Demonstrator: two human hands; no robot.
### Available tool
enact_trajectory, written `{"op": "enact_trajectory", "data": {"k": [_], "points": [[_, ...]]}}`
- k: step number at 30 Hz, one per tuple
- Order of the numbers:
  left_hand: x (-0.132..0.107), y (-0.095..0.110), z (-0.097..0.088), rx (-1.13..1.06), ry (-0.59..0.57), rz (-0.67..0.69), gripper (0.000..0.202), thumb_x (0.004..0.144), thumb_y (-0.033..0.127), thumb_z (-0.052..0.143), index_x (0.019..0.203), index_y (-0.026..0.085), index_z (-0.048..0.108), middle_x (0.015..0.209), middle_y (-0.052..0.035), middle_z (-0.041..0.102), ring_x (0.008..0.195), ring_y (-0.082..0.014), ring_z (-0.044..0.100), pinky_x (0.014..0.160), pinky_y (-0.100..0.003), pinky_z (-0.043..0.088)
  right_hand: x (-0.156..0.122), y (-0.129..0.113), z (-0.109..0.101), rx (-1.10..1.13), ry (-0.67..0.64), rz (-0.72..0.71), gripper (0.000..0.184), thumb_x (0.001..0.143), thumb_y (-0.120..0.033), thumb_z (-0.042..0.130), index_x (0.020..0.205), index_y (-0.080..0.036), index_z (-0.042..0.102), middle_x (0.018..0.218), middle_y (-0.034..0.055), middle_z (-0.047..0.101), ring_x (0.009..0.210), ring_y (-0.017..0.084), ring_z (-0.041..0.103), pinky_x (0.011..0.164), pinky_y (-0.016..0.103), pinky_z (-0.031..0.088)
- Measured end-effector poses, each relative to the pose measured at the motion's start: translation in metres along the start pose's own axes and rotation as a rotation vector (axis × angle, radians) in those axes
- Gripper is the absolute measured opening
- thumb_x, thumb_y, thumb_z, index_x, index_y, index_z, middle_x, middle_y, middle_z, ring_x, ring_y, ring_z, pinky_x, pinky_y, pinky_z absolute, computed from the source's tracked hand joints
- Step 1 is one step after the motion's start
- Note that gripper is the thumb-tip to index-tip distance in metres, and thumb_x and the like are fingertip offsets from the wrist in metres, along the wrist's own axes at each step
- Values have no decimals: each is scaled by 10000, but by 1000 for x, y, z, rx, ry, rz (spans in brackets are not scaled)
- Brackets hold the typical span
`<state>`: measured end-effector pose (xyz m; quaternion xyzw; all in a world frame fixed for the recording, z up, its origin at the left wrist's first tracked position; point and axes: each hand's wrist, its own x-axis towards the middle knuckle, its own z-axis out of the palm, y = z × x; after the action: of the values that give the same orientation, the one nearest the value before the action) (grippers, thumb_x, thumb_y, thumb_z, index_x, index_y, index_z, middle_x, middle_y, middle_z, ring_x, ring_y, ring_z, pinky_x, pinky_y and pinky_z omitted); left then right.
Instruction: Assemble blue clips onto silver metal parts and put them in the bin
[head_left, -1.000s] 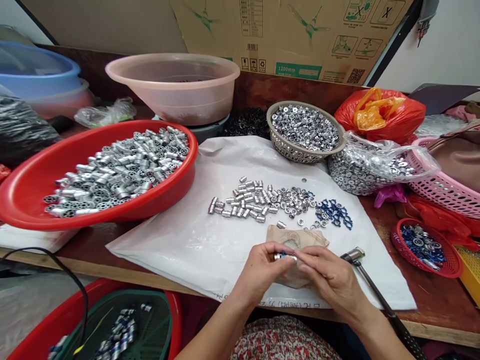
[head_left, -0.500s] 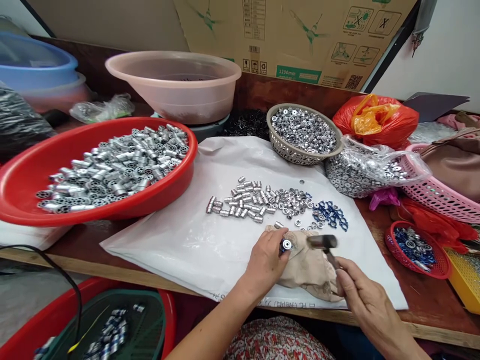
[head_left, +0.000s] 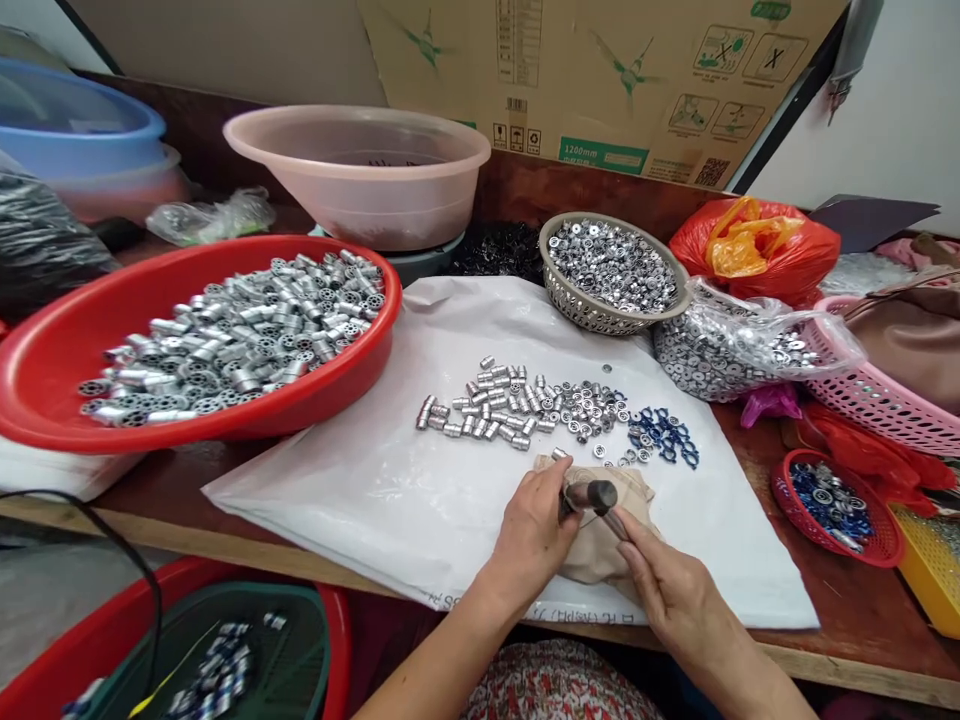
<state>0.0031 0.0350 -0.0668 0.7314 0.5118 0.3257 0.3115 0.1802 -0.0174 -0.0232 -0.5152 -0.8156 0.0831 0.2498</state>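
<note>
My left hand (head_left: pixel 531 537) pinches a small metal part (head_left: pixel 565 506) with a blue end, resting just above a folded beige cloth (head_left: pixel 604 548). The hammer's head partly hides that part. My right hand (head_left: pixel 670 592) grips a small hammer (head_left: pixel 598 497) by its dark handle, with the head right at the part. On the white plastic sheet (head_left: pixel 360 510) lie a loose group of silver cylinders (head_left: pixel 480 400), some small silver rings (head_left: pixel 589 408) and several blue rings (head_left: pixel 664 437), all beyond the cloth.
A large red basin (head_left: pixel 247 425) holds many silver cylinders at left. A woven tan basket (head_left: pixel 562 298) and a clear bag of rings (head_left: pixel 712 355) sit behind the sheet. A small red basket (head_left: pixel 832 505) holds blue parts at right. A green-lined crate (head_left: pixel 255 605) sits below the table edge.
My right hand has brought the hammer in from the right, and its head now meets the part in my left hand. The cloth looks more bunched and has shifted slightly.
</note>
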Motion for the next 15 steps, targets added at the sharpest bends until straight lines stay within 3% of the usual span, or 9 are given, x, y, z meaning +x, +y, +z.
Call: {"op": "enact_trajectory", "data": {"k": [3, 6, 8, 10, 13, 15], "points": [[-1, -4, 1, 17, -6, 8, 517, 714, 118, 567, 1223, 119, 477, 1011, -118, 652, 940, -257, 578, 808, -408, 503, -13, 17, 2, -94, 7, 109, 364, 931, -262, 377, 1270, -182, 481, 1115, 82, 668, 982, 178, 656, 806, 266, 553], [-3, -9, 4, 22, 23, 50, 504, 720, 100, 547, 1219, 122, 477, 1004, -113, 654, 951, -249, 578, 814, -397, 502, -43, 44, -4, -325, 61, 336, 309, 926, -367, 356, 1082, -203, 565, 932, 60, 699, 762, 188, 689, 597, 280, 555], [-1, -9, 7, 25, 38, 78, 488, 730, 96, 534, 1214, 121, 478, 1005, -112, 653, 957, -245, 577, 816, -391, 502, -64, 60, -8, -484, 20, 452, 320, 914, -416, 352, 995, -215, 587, 884, 53, 700, 707, 203, 681, 522, 294, 522], [2, -6, 8, 34, 38, 97, 473, 734, 98, 530, 1205, 121, 484, 997, -109, 652, 956, -242, 578, 807, -381, 505, -73, 70, -12, -564, -44, 486, 313, 899, -432, 374, 938, -226, 606, 879, 51, 696, 755, 216, 671, 551, 303, 511], [-3, -3, -4, 75, 15, 101, 464, 750, 110, 512, 1212, 147, 482, 970, -89, 651, 916, -224, 588, 764, -349, 517, -54, 75, -14, -583, -73, 516, 283, 885, -437, 420, 924, -249, 628, 927, 36, 682, 840, 211, 647, 601, 294, 492], [-22, -13, -28, 140, 11, 84, 418, 771, 133, 485, 1184, 191, 510, 949, -67, 650, 885, -210, 599, 734, -327, 520, -24, 79, -15, -568, -75, 536, 263, 884, -417, 438, 953, -259, 636, 976, 28, 670, 863, 192, 635, 597, 271, 472]]}}
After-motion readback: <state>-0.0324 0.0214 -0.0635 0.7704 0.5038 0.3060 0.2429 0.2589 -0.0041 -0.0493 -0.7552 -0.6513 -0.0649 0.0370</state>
